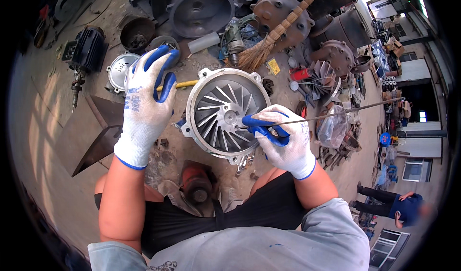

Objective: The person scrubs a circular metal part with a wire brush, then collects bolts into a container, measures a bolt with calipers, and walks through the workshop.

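The right hand [284, 139], in a white knitted glove with blue rubbery coating on the fingertips, is pinched shut around a thin metal rod [336, 115]; the rod is long, straight and grey, its near tip touching the hub of the impeller housing [225, 113] and its far end running off to the right above the clutter; the left hand [146, 103], gloved the same way, hovers spread and empty just left of the housing, fingers raised, touching nothing; the housing sits on the concrete floor [53, 141] between the two hands, just in front of the person's knees; it is a round casting of pale, dull aluminium with bolt lugs about its rim, and inside it curved bright vanes fan out from a small central hub over a darker, sooty disc; a few wrenches [244, 162] lie at its near edge; beyond it a straw brush [269, 39] with a ribbed wooden handle leans across a rusty brown casing [283, 11]; to the right stands a smaller finned turbine wheel [322, 78]; far left, a black ribbed electric motor [87, 49] lies on the dusty floor.
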A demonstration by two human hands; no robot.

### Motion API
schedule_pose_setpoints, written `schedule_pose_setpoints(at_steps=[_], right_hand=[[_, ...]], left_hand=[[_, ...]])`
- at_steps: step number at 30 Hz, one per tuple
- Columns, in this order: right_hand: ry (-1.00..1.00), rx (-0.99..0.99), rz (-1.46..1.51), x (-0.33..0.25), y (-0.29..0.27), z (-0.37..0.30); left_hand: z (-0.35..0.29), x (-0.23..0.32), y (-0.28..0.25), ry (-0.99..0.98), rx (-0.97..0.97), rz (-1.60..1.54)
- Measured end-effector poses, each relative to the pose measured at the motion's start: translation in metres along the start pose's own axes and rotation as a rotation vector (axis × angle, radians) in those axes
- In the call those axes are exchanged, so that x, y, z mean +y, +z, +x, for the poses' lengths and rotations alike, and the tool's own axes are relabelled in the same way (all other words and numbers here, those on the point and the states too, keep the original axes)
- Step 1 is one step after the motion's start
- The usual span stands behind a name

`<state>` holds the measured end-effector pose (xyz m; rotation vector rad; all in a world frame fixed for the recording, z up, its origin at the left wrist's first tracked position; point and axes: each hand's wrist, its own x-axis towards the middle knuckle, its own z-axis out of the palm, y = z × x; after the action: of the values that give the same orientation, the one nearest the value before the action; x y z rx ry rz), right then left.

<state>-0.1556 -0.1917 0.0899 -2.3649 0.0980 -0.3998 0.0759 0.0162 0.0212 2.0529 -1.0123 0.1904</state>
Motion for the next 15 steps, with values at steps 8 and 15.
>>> schedule_pose_setpoints(at_steps=[8,15], right_hand=[[0.019,-0.072,-0.067,-0.004,0.009,0.002],[-0.048,-0.092,-0.151,-0.003,0.021,0.001]], left_hand=[[0.001,-0.003,0.007,-0.028,0.025,-0.073],[0.007,-0.004,0.008,-0.064,0.098,-0.098]])
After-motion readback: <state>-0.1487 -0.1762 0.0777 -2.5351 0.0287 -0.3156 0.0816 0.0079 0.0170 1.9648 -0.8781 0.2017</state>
